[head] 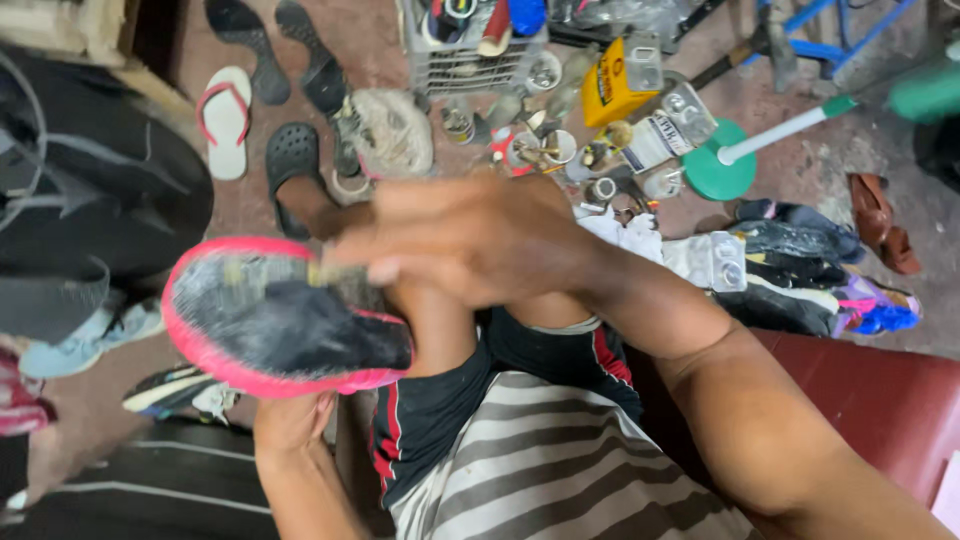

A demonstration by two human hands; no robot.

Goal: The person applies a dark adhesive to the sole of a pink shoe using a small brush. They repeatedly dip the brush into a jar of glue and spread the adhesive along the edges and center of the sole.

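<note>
Pink-edged shoe sole [285, 325] — both hands [470, 240]

The reddish-brown floor [380, 40] carries everything, and the wire basket [470, 62] serves as landmark; left of it lie two black sandals [270, 50], a white flip-flop with red straps [226, 118] and a black clog [292, 160]; just below it sit small tins and cups [535, 148]; right of it stand a yellow can [615, 85] and a green round base with a white pole [722, 172]; further right and lower lies a heap of dark shoes [800, 270].
</note>
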